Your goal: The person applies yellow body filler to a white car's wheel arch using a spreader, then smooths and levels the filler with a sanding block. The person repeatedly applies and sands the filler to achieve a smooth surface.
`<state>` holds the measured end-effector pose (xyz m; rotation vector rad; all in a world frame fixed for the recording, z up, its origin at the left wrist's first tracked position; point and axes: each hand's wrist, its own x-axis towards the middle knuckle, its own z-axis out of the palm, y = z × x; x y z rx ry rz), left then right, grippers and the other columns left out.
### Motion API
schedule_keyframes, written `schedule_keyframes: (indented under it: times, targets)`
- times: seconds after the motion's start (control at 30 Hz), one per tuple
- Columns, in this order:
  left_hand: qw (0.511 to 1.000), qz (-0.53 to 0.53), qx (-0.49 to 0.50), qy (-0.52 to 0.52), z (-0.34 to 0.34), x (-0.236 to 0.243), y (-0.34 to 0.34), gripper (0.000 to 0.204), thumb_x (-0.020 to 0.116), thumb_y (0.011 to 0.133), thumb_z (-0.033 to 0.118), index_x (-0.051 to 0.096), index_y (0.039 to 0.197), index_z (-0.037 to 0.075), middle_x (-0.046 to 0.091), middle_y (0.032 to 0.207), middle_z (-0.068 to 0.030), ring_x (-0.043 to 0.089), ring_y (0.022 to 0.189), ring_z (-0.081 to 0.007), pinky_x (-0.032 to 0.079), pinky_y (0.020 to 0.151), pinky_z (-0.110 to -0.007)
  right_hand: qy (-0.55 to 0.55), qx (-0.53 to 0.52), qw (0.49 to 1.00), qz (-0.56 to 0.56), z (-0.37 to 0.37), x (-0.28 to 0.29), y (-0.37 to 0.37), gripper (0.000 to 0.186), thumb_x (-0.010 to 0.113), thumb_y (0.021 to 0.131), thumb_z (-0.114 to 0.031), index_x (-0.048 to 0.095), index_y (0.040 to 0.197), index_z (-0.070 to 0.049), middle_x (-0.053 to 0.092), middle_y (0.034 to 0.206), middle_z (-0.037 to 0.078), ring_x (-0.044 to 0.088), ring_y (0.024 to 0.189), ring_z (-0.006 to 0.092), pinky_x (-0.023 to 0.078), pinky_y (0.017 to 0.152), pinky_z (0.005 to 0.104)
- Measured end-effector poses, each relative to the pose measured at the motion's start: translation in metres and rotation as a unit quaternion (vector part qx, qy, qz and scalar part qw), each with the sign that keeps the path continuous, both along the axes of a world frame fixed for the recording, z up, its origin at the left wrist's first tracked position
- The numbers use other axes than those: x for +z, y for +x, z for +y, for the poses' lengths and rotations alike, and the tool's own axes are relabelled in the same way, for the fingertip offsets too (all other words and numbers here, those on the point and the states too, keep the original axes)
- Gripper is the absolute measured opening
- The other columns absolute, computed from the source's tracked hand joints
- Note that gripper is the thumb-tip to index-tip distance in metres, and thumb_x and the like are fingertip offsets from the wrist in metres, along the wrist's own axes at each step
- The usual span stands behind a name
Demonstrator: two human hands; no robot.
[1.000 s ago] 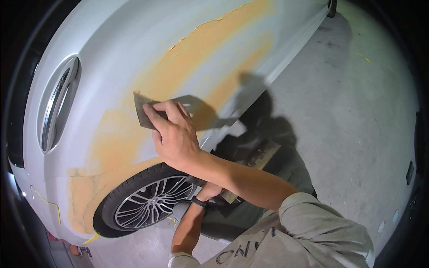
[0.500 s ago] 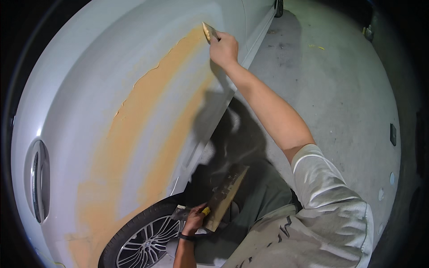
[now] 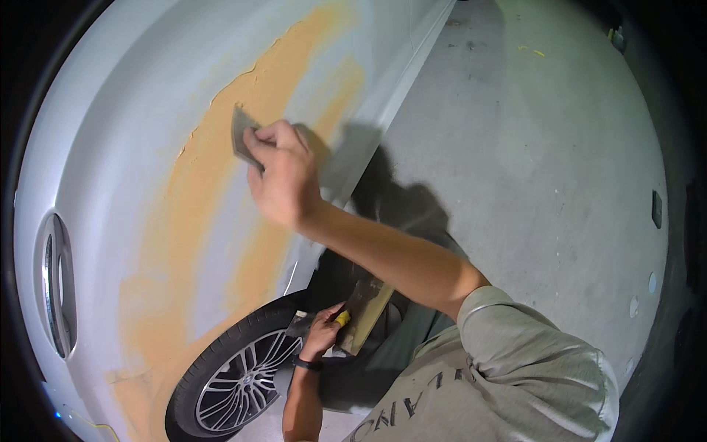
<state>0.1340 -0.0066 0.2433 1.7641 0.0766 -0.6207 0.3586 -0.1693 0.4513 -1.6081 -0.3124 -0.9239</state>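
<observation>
Head view: from my remote seat I see the right hand (image 3: 283,173) blurred, thumb and fingers pinching a thin grey spreader (image 3: 241,138). Its blade tip lies over the broad band of orange filler (image 3: 272,70); whether it touches, I cannot tell. Lower down, the left hand (image 3: 321,333) has its fingers closed at the dark board (image 3: 366,306), with a yellow grip (image 3: 342,317) beside them and a small flat blade (image 3: 299,325) sticking out toward the wheel (image 3: 247,383).

Further out, the filler sits on the pale car panel (image 3: 110,191), between the door handle (image 3: 59,287) and the floor (image 3: 545,191). I judge coverage well along: two streaks are laid and thinly feathered. A raised ridge along the broad band's outer edge looks unsmoothed, and grey shows between the streaks; whether that gap needs filling, I can't say.
</observation>
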Motion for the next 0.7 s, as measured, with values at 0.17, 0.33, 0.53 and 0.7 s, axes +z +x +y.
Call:
schedule_keyframes:
  times: [0.17, 0.33, 0.53, 0.7]
  targets:
    - [0.998, -0.002, -0.021, 0.067, -0.009, 0.024, 0.007, 0.043, 0.061, 0.096, -0.007, 0.062, 0.139, -0.006, 0.072, 0.129, -0.0099, 0.062, 0.119, -0.0139, 0.047, 0.107, -0.028, 0.054, 0.245, 0.967, 0.047, -0.009, -0.019, -0.042, 0.039, 0.066, 0.087, 0.006, 0.072, 0.125, 0.001, 0.07, 0.111, 0.019, 0.069, 0.097, 0.0371, 0.056, 0.083, 0.041]
    - [0.836, -0.286, -0.179, 0.432, -0.04, 0.118, 0.009, 0.038, 0.072, 0.082, 0.005, 0.065, 0.119, 0.001, 0.073, 0.087, -0.017, 0.068, 0.078, -0.0447, 0.054, 0.073, -0.049, 0.001, 0.326, 0.923, 0.202, -0.127, -0.069, -0.055, 0.033, 0.06, 0.089, -0.007, 0.075, 0.118, 0.0, 0.07, 0.082, 0.017, 0.071, 0.077, 0.034, 0.056, 0.072, 0.0411]
    - [0.526, -0.499, -0.365, 0.585, -0.1, 0.275, 0.099, 0.024, 0.062, 0.092, 0.013, 0.069, 0.112, 0.0, 0.063, 0.08, -0.0072, 0.062, 0.07, -0.0219, 0.05, 0.065, -0.037, -0.23, 0.319, 0.916, 0.077, -0.183, -0.086, -0.063, 0.044, 0.07, 0.096, -0.023, 0.069, 0.138, -0.01, 0.072, 0.112, 0.017, 0.072, 0.098, 0.0367, 0.058, 0.082, 0.0444]
    - [0.316, -0.519, -0.479, 0.633, -0.175, 0.366, 0.198, 0.017, 0.061, 0.092, 0.015, 0.071, 0.102, 0.005, 0.065, 0.082, -0.0076, 0.063, 0.074, -0.0214, 0.051, 0.069, -0.037, -0.074, 0.269, 0.946, 0.162, -0.183, -0.079, -0.018, 0.053, 0.064, 0.102, -0.009, 0.054, 0.154, -0.009, 0.068, 0.131, 0.022, 0.069, 0.107, 0.0423, 0.056, 0.086, 0.0462]
